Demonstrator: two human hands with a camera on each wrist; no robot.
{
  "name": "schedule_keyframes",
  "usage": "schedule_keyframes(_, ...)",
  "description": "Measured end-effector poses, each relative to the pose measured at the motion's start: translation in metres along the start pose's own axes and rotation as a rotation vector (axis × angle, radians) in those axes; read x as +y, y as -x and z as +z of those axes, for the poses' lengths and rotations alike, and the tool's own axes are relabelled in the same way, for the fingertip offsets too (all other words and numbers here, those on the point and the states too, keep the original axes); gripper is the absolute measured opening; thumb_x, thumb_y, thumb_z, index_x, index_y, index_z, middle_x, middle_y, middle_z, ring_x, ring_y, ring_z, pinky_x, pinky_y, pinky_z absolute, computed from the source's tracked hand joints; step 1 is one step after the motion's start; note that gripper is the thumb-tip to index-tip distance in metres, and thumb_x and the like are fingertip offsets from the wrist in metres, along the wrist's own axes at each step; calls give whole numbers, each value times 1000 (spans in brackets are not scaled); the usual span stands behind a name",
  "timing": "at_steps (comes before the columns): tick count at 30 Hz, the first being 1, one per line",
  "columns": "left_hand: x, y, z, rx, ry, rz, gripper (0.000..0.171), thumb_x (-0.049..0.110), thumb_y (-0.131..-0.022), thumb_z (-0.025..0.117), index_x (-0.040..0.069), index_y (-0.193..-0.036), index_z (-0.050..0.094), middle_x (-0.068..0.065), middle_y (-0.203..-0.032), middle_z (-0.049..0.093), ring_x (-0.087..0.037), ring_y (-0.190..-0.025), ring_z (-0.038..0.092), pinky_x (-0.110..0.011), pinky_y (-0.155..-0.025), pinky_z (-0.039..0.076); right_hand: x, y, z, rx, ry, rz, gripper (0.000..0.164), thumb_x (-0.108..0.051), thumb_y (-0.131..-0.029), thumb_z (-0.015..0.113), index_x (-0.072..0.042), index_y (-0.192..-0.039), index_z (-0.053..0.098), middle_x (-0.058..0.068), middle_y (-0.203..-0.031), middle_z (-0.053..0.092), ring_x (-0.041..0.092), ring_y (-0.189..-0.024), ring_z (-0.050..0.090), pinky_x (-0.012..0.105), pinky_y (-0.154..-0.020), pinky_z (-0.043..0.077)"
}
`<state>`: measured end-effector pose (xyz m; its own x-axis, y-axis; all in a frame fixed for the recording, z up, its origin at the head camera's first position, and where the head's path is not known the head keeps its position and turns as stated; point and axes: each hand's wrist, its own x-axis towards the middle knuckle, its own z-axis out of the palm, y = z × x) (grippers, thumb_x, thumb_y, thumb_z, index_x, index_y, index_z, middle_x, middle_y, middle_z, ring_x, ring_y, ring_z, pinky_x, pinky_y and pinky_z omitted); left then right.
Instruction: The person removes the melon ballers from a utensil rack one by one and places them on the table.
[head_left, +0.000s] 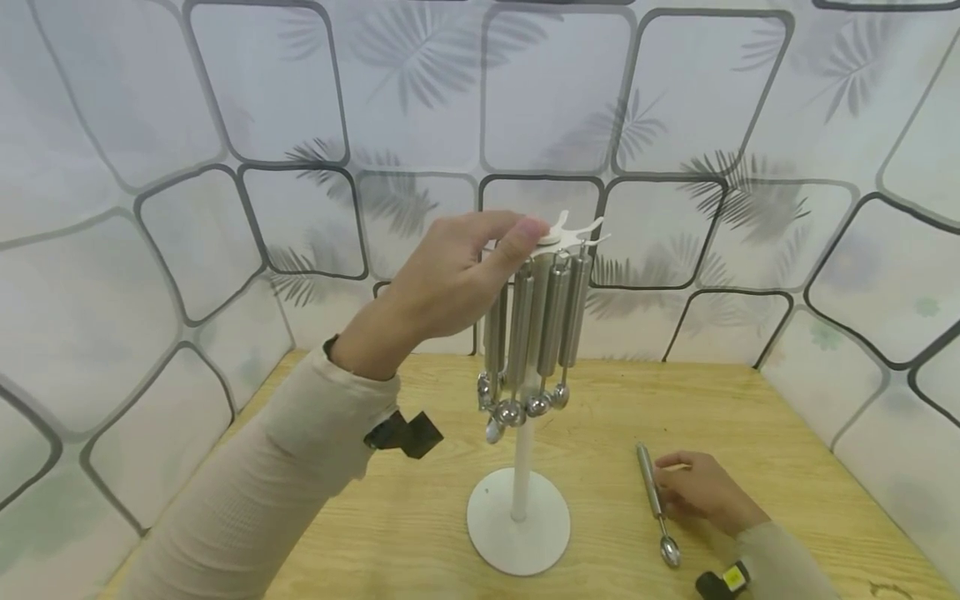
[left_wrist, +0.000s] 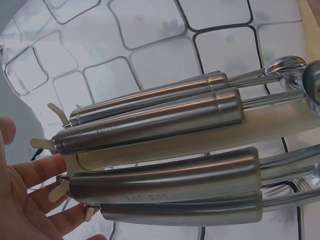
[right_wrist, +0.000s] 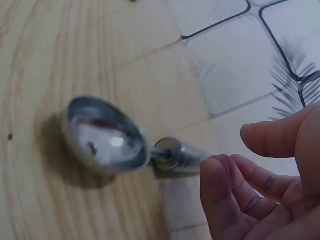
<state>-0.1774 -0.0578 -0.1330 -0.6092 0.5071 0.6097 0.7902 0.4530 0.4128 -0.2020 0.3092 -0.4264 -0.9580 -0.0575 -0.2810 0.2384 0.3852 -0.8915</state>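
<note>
One left hand (head_left: 457, 279) grips the stand (head_left: 522, 467)—the right hand (head_left: 697, 492) (loose, holding nothing) beside a scoop (head_left: 649, 482).

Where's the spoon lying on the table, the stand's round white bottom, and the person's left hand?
Lying spoon (head_left: 652, 492): head view, on its handle.
Round white bottom (head_left: 519, 547): head view, on its flat top, towards the front edge.
Left hand (head_left: 459, 275): head view, on the back of the hand.
</note>
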Motion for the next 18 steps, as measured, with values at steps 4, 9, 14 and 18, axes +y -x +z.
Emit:
schedule_keyframes(4, 0, 1, 2, 13, 12, -10, 40, 28, -104, 41, 6, -128, 62, -5, -129, 62, -18, -120, 55, -32, -102, 40, -6, 2, -2, -9, -60, -15, 43, -7, -96, 52, 15, -130, 40, 16, -98, 61, 22, -81, 62, 35, -72, 56)
schedule_keyframes(9, -2, 3, 4, 26, 17, -11, 39, 28, -103, 42, 6, -127, 63, -5, -128, 63, -17, -119, 55, -32, -102, 40, -19, 7, 0, -13, -101, -43, 43, -6, -97, 48, 15, -133, 38, 19, -109, 58, 23, -87, 62, 36, -76, 56)
schedule_keyframes(14, -1, 2, 4, 30, 4, 5, 38, 27, -103, 42, 5, -125, 65, -5, -128, 63, -17, -120, 55, -30, -103, 39, -36, 11, 2, -27, -138, -67, 42, -13, -101, 44, 13, -134, 38, 14, -106, 57, 22, -87, 60, 36, -76, 55)
schedule_keyframes(18, 0, 0, 4, 38, -1, 21, 37, 26, -103, 42, 5, -124, 65, -6, -127, 63, -17, -119, 56, -29, -102, 39, -50, 13, 1, -46, -190, -111, 39, -19, -104, 38, 9, -131, 43, 7, -101, 59, 20, -89, 61, 35, -79, 55)
